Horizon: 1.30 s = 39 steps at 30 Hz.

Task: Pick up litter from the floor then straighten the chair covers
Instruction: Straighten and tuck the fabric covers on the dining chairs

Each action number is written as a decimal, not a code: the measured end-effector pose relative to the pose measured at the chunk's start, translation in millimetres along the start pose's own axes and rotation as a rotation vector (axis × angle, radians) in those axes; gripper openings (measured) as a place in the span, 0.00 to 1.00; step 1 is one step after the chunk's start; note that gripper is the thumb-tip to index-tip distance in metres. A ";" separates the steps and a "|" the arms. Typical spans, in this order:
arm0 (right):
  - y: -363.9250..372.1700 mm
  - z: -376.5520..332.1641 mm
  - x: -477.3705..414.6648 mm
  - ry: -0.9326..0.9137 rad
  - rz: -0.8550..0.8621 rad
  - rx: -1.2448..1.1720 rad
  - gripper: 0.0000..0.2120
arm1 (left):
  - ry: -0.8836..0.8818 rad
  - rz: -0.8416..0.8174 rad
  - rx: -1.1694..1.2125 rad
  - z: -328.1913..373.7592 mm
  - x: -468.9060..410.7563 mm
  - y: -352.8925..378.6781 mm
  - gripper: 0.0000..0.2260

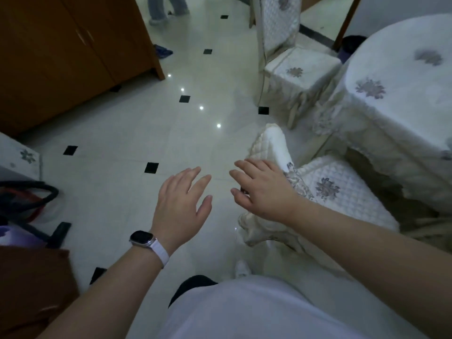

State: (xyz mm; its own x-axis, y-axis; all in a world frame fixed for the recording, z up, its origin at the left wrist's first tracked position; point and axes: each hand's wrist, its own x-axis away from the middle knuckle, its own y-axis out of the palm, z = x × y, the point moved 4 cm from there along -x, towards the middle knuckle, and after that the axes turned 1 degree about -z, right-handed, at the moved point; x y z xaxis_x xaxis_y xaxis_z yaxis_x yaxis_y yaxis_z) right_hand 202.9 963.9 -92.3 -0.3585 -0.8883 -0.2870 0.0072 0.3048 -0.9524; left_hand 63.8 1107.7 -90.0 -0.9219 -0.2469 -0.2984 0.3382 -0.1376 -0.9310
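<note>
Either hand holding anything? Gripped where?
Nothing held. Left hand open above the floor; right hand open, fingers spread by the near chair cover, not gripping it.

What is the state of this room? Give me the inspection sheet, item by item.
Surface: glossy white tiled floor, black insets.
Job's things: near chair cover, skirt rumpled; far chair cover.
Clutter: blue crumpled item on floor; bags at left.
Hands: left hand open over floor; right hand open at near chair's back.
Cables: nothing seen.
Surroundings: wooden cabinet, clothed table, another person's legs.
</note>
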 end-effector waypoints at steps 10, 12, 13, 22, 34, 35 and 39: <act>5.7 35.8 -3.2 0.408 -0.065 0.112 0.18 | 0.338 -0.127 0.160 -24.9 -108.1 52.4 0.18; 5.5 34.9 -6.3 0.517 -0.103 0.137 0.20 | 0.419 -0.147 0.209 -29.0 -127.8 57.6 0.18; 6.9 33.7 -5.8 0.572 -0.120 0.144 0.21 | 0.455 -0.152 0.236 -30.8 -135.5 58.3 0.18; -4.3 7.1 5.5 1.036 -0.067 0.279 0.21 | 0.816 -0.211 0.409 -23.8 -184.0 70.9 0.17; -17.4 -55.0 90.1 1.410 0.068 0.352 0.21 | 1.074 -0.349 0.472 55.9 -173.5 88.4 0.18; -16.9 -55.0 95.6 1.418 0.081 0.350 0.21 | 1.083 -0.353 0.455 61.0 -172.7 89.6 0.18; -15.4 -48.6 109.7 1.412 0.136 0.332 0.19 | 1.056 -0.377 0.405 72.3 -176.0 90.3 0.18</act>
State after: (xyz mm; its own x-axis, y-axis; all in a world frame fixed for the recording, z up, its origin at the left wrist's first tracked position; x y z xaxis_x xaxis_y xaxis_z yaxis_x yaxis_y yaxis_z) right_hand 118.1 878.5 -104.2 -0.9364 0.2706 -0.2235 0.2560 0.0910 -0.9624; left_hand 270.3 1069.4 -106.3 -0.6113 0.7594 -0.2226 -0.1273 -0.3720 -0.9195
